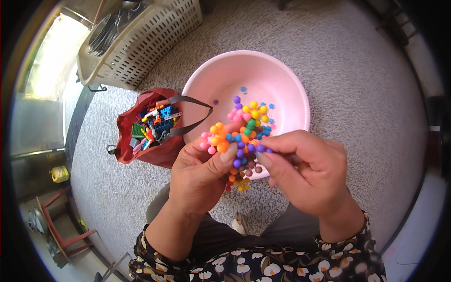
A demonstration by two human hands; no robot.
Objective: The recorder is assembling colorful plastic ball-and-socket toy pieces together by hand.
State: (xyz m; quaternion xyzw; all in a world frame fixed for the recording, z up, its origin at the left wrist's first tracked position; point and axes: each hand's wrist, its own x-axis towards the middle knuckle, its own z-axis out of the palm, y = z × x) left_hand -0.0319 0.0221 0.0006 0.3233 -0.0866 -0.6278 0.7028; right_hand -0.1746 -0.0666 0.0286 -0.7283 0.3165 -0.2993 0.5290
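Note:
A joined cluster of small ball-ended plastic connector pieces (221, 141) in orange, yellow, pink, green, blue, brown and purple is held up in front of me. My left hand (193, 176) is closed around its left side, the thumb pressing on an orange part. With thumb and forefinger my right hand (314, 165) pinches a purple connector piece (251, 147) at the cluster's right side. Whether that piece is firmly joined cannot be made out. Below and behind the cluster stands a pink plastic basin (304, 94), with a few small blue and purple shapes on its bottom.
Left of the basin, touching or close to it, a red fabric bag (126, 129) with dark handles is full of mixed toy bricks. Farther back stands a cream slatted plastic basket (141, 54) holding dark items. A reddish stool (51, 202) is at the far left on the speckled floor.

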